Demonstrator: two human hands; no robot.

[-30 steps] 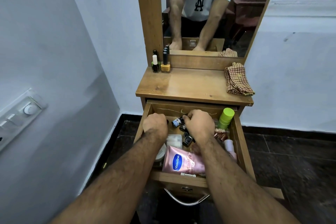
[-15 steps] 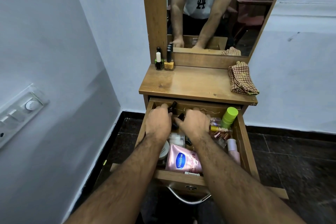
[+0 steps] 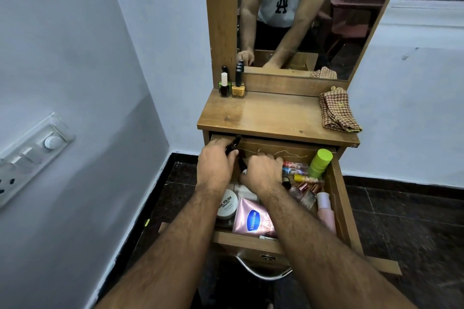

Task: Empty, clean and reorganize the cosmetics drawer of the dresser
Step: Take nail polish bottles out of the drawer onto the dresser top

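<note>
The wooden drawer [image 3: 345, 198] of the dresser stands pulled open and full of cosmetics. My left hand [image 3: 216, 163] is at the drawer's back left, shut on a small dark nail polish bottle [image 3: 233, 144] that pokes out above the fingers. Beside it, my right hand [image 3: 261, 170] is closed over more small dark bottles [image 3: 242, 165] in the middle of the drawer. A pink Vaseline tube [image 3: 252, 218], a white nail polish wipes jar [image 3: 227, 204], a green bottle [image 3: 320, 162], lip tubes [image 3: 296, 167] and a pink bottle [image 3: 326, 211] lie in the drawer.
On the dresser top [image 3: 273, 118], a green [image 3: 224, 86] and a yellow nail polish bottle [image 3: 238, 89] stand at the back left. A checked cloth [image 3: 337, 110] lies at the right. The mirror [image 3: 301, 15] rises behind. A wall with a switch panel [image 3: 32, 153] is close on the left.
Both hands moved from the drawer's middle toward its back left. My left hand has lifted a dark bottle to the drawer's back edge. The view shifted slightly.
</note>
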